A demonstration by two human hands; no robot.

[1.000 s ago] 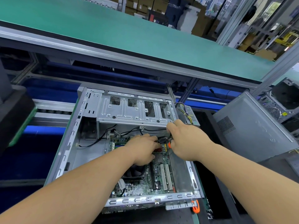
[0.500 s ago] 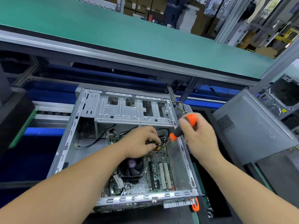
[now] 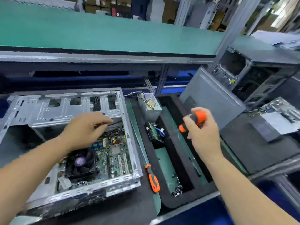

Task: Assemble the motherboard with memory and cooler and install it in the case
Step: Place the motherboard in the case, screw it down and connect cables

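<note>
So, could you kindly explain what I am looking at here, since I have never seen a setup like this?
There is no machine: the picture comes from a camera worn on a person's head, looking down at their two bare hands. In front lies an open computer case with the motherboard and its cooler fan already inside. The left hand reaches into the case near some cables; whether it grips anything is unclear. The right hand holds an orange and black screwdriver off to the side of the case. A second screwdriver lies on the bench beside the case, next to a tray with small screws, a power supply and a grey side panel.
</note>
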